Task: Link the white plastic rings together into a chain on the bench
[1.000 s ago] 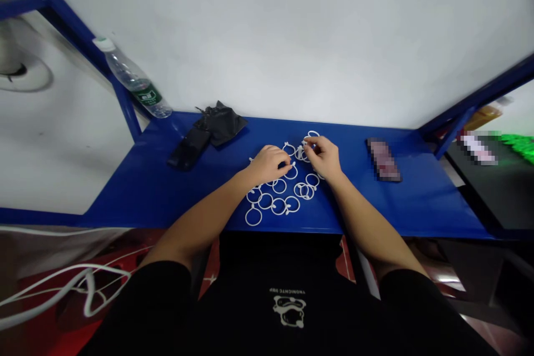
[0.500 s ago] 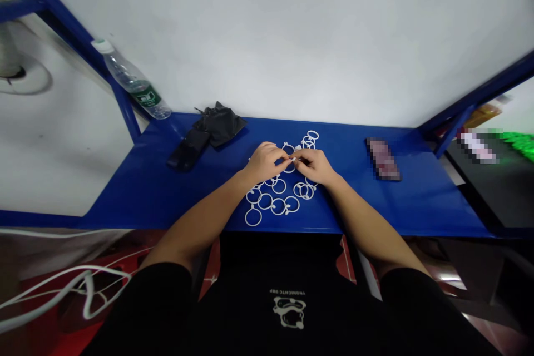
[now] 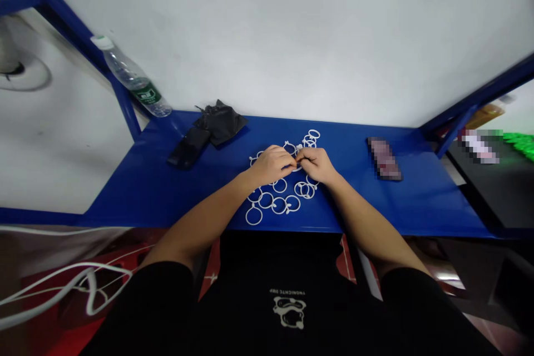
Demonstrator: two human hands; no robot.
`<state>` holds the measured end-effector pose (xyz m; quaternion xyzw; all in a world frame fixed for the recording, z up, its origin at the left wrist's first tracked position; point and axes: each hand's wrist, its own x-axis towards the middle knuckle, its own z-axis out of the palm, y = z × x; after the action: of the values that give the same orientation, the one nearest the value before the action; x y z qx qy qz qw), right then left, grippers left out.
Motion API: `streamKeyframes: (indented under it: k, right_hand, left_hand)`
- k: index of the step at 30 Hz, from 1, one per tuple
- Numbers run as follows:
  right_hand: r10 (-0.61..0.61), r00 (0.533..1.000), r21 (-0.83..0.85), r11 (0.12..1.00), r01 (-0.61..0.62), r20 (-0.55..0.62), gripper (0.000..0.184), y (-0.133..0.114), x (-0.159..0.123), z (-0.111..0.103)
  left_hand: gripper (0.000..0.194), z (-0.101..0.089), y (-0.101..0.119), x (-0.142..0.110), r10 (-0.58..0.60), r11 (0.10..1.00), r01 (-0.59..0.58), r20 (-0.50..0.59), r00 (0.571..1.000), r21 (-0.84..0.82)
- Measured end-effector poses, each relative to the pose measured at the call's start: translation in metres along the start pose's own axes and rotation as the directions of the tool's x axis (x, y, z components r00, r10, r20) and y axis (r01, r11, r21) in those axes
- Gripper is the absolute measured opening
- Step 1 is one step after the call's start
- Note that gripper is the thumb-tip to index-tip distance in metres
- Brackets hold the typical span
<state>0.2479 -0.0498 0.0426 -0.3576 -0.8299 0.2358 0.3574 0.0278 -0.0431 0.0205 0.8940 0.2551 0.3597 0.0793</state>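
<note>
Several white plastic rings [image 3: 278, 205] lie scattered on the blue table [image 3: 167, 189] in front of me. My left hand [image 3: 272, 164] and my right hand [image 3: 316, 164] meet fingertip to fingertip above the middle of the pile. Both are pinched shut on one small white ring [image 3: 297, 163] held between them, mostly hidden by the fingers. More rings [image 3: 313, 134] lie just beyond my hands.
A black phone [image 3: 188, 147] and a crumpled black cloth [image 3: 221, 121] lie at the back left. A water bottle [image 3: 132, 84] leans against the blue frame post. A blurred phone-like object [image 3: 384, 158] lies to the right. White cables [image 3: 62, 289] hang lower left.
My right hand moved left from the far rings and met my left hand. Both now pinch one ring between them.
</note>
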Motion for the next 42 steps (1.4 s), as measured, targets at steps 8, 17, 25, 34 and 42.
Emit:
streamKeyframes:
  k: [8,17,25,34,42]
  right_hand:
    - [-0.005,0.971,-0.2,0.979,-0.045,-0.24,0.033,0.012,0.0,-0.009]
    - [0.151,0.986,-0.354,0.92,-0.169,-0.078,0.019,0.0,0.0,-0.042]
    - [0.432,0.856,-0.419,0.859,-0.295,0.284,0.027,0.003,-0.009,-0.072]
    - [0.522,0.769,-0.493,0.811,-0.315,0.369,0.026,-0.001,-0.006,-0.057]
    - [0.233,0.969,-0.247,0.947,-0.207,0.081,0.029,-0.008,-0.004,-0.049]
  left_hand:
    - [0.013,-0.017,-0.014,0.0,-0.186,0.982,0.187,-0.019,0.982,0.04]
    - [0.013,-0.013,-0.016,-0.003,-0.242,0.97,0.236,0.189,0.952,0.057]
    - [0.016,-0.013,-0.017,-0.005,-0.258,0.966,0.255,0.245,0.934,0.045]
    - [0.015,-0.008,-0.019,-0.006,-0.217,0.976,0.216,0.232,0.948,0.027]
    - [0.019,-0.013,-0.013,-0.002,-0.209,0.977,0.211,0.182,0.961,0.013]
